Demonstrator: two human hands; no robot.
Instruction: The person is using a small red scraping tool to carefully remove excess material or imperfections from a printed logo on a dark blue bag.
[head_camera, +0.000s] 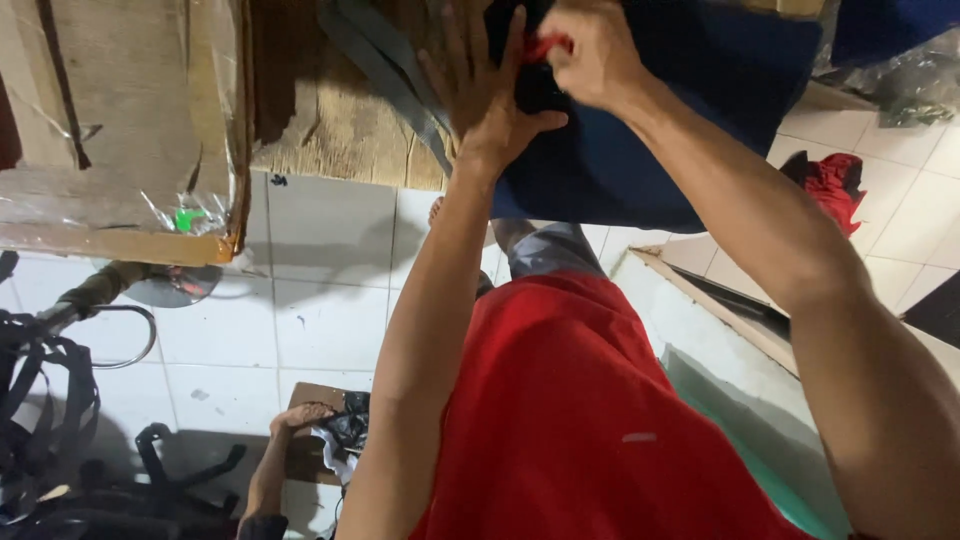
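A dark blue fabric (690, 110) lies over the edge of a wooden worktable (330, 120) at the top of the head view. My left hand (480, 85) rests flat on the fabric with fingers spread, pressing it down. Just to its right, my right hand (595, 50) is closed, pinching a small red object (545, 45) against a black part on the fabric. What the red object is cannot be told. Grey straps (385, 60) lie on the wood beside my left hand.
A clear plastic sheet (200, 190) wraps the table's left end. The white tiled floor (320, 310) is below, with black straps and bags (60, 440) at lower left, another person's foot (300, 415) near a dark rag, and a red cloth (835, 185) at right.
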